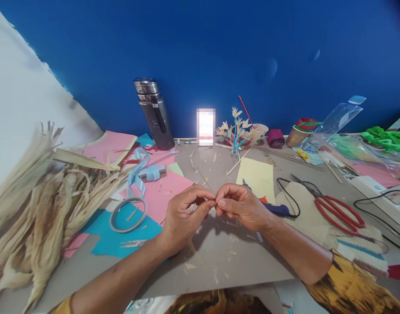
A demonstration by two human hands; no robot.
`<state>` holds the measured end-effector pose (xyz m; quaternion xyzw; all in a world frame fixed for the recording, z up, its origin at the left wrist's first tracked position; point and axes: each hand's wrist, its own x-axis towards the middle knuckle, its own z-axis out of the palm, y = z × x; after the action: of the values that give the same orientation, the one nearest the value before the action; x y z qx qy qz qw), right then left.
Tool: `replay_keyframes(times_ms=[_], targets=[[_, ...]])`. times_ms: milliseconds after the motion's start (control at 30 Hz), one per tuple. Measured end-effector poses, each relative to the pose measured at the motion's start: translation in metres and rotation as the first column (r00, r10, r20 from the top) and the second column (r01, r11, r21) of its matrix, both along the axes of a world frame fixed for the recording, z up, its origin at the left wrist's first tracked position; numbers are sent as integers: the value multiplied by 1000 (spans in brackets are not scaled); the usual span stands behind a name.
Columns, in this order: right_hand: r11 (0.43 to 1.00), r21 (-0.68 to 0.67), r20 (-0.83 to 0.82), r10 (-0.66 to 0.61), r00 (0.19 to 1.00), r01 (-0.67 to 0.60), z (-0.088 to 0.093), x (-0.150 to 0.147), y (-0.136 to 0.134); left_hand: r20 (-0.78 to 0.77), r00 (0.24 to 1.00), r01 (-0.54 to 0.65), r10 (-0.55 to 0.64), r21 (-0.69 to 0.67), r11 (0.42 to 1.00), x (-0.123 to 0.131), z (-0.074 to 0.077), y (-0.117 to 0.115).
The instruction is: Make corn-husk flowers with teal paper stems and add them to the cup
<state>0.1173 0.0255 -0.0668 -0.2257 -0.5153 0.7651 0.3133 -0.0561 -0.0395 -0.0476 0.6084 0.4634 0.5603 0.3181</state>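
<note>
My left hand and my right hand meet fingertip to fingertip over the middle of the grey table. Both hands are pinched shut on a thin pale stick with a small bit of husk at its lower end; the stick slants up and to the left from the pinch. Most of what the fingers hold is hidden. Just behind my right hand lie a blue-handled tool and a yellow paper sheet.
A heap of dried corn husks fills the left. A tape ring, pink and blue paper, a dark flask, a small husk-flower bunch, cups, red scissors and black cables surround the hands.
</note>
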Motion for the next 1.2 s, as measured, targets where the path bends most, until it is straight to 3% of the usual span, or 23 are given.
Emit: replay_keyframes(times_ms=[300,633,700,800,900,1000,1100,1200], targets=[[1000,14,-6,-22,1000,22,-1,0,-2,-30,999,-31,31,26,999,-1,0,-2],[999,13,21,-53,998,53,-4,-1,-4,9,999,-36,36,-61,998,0,-4,-4],[994,72,51,-91,995,87,-5,-2,-6,45,998,-27,33,-114,993,1,-1,-4],[943,280,122,-224,967,183,-5,-3,-9,166,986,51,-4,-281,958,2,2,-2],[781,592,135,-339,931,199,-7,-4,-12,366,931,166,-2,-416,894,2,2,0],[466,873,69,-411,909,144,-11,-4,-13,465,885,209,26,-447,870,-1,-2,3],[139,989,30,-504,863,47,-14,-3,-11,448,893,178,41,-435,882,-3,-6,4],[-63,995,26,-568,822,-75,-15,0,-11,379,924,118,54,-416,902,-4,-6,4]])
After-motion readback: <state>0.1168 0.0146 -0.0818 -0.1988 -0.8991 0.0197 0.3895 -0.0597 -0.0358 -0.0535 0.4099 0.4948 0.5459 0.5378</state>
